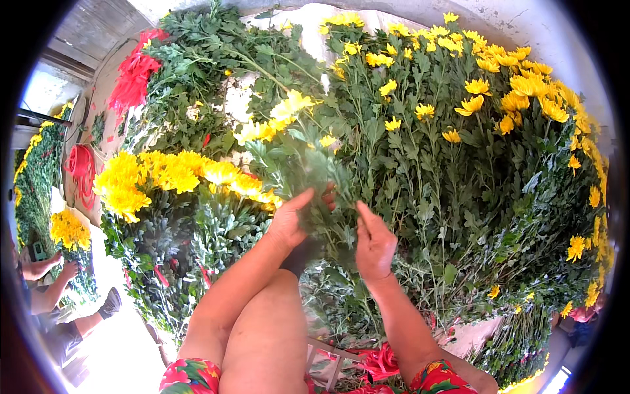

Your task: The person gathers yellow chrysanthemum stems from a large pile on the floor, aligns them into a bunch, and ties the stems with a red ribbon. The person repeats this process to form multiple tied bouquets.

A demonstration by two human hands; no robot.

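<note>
My left hand (291,217) is around a small bunch of yellow chrysanthemums (290,111), whose blooms point up and away from me. Their leafy stems blur a little between my two hands. Beside it on the right, my right hand (376,244) has its fingers curled, with thumb and forefinger together at a green stem near the bunch; the exact grip is partly hidden. Under my left forearm lie bundled yellow chrysanthemums (177,170), their heads lined up in a row. Red ties (160,276) show among their stems.
A large heap of loose chrysanthemums (418,162) spreads across the right. Stripped leaves and stems (197,64) pile up at the back left, next to red strips (133,79). More red ties (381,362) lie near my lap. Another person's hands (51,273) show at far left.
</note>
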